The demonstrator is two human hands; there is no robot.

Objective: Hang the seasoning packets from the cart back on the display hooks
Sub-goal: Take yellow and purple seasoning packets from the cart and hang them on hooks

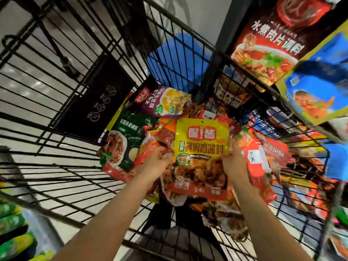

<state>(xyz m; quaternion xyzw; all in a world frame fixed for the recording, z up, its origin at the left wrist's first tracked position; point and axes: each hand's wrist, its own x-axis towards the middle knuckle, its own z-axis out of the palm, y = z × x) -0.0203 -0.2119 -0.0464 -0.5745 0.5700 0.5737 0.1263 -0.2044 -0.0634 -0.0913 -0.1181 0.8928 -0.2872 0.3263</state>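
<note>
The fingers of the left hand (157, 161) curl onto the left edge of a yellow seasoning packet (201, 147), pinching it about halfway down. The fingers of the right hand (234, 162) grip the opposite edge in the same way, so the person holds the packet flat and face-up between both hands, its punched hanging hole at the top edge, pointing away from the body.

The packet is just above the heap of other packets in the black wire cart (75, 117). Around it lie a green packet (122, 140) to the left, a purple packet (165, 102) beyond it, and a mass of red and orange ones spreading to the right and underneath.

At the upper right, a red packet (269, 44) and a blue-and-yellow packet (318, 81) appear to hang on the display beside the cart; the hooks themselves cannot be made out.

Judging by the full heap, the task looks to be at an early or middle stage: one packet is picked up but not yet hung, and many remain in the cart.
</note>
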